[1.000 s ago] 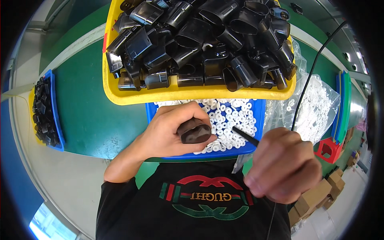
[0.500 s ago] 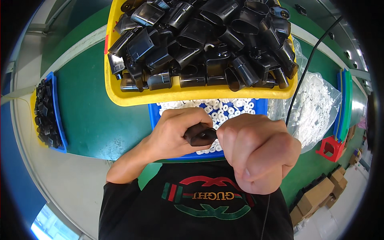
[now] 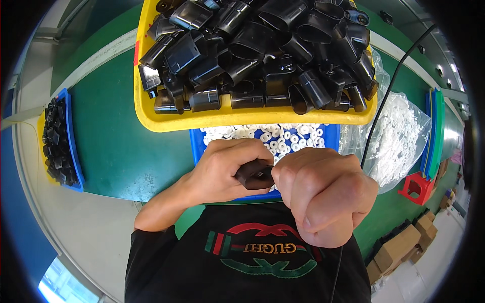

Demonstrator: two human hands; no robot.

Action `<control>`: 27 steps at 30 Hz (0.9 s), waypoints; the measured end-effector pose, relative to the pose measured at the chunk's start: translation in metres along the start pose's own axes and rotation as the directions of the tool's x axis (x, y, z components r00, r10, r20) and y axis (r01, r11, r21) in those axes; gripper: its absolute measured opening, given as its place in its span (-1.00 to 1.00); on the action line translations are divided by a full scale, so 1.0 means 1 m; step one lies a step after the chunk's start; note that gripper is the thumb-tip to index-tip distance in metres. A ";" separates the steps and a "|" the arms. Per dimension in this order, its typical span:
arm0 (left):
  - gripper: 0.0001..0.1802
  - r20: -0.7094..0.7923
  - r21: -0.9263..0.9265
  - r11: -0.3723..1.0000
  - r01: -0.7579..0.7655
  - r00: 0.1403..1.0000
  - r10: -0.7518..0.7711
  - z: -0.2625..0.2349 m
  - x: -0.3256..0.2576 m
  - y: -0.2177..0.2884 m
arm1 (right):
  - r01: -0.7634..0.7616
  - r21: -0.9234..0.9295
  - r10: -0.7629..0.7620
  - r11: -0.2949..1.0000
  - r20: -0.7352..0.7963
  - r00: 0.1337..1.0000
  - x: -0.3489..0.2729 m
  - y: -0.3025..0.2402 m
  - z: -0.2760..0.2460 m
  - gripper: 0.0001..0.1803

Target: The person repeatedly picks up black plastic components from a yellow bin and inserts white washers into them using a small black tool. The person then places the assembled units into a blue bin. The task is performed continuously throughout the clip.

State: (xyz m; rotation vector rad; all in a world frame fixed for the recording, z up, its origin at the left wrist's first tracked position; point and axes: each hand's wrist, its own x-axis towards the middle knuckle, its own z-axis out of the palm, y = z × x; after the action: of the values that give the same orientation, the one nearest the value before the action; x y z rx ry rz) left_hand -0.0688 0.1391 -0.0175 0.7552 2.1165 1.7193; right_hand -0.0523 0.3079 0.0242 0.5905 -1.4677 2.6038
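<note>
Fingers curled, my left hand [image 3: 214, 166] holds a hollow black plastic fitting [image 3: 251, 174] over the near edge of a blue tray [image 3: 197, 143]. Its open end faces up toward me. My right hand [image 3: 328, 194] is closed in a fist against the right side of the fitting; whatever it grips is hidden by the fingers. White ring washers [image 3: 281, 143] lie scattered in the blue tray behind both hands. Just beyond stands a yellow bin [image 3: 242, 122] heaped with black plastic fittings [image 3: 252, 40].
A clear plastic bag [image 3: 399, 141] of white pieces lies right of the tray. A black cable [image 3: 386, 93] runs down behind my right hand. At far left sits a blue-edged bin [image 3: 76, 146] of black parts. A red stool [image 3: 418, 189] and cardboard boxes [image 3: 399, 246] stand at right.
Both hands keep their hold, with the fitting shifted very slightly. The whole view of the bin and tray has moved a little to the right and up.
</note>
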 end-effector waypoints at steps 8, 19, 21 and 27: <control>-0.64 -0.009 0.063 0.997 -0.049 0.999 0.049 -0.002 0.001 0.000 | 0.111 -0.018 -0.108 0.994 0.115 0.987 0.002 0.017 -0.004 -0.77; -0.65 0.000 -0.054 0.995 -0.085 0.996 0.085 -0.004 0.002 -0.006 | 0.083 -0.049 -0.080 0.995 0.058 0.995 0.010 -0.015 0.000 -0.74; -0.66 0.019 -0.006 0.999 -0.049 0.999 0.049 -0.008 0.000 -0.004 | 0.058 -0.051 -0.057 0.997 0.025 0.998 0.008 -0.018 0.003 -0.73; -0.66 -0.004 0.000 0.998 -0.064 0.998 0.064 -0.003 -0.001 -0.006 | 0.018 -0.067 -0.012 0.998 0.091 0.996 0.007 -0.007 -0.002 -0.78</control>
State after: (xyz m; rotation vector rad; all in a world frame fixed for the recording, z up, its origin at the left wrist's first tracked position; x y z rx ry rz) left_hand -0.0713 0.1355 -0.0229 0.8283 2.1165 1.7544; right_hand -0.0571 0.3127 0.0312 0.7179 -1.5640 2.5358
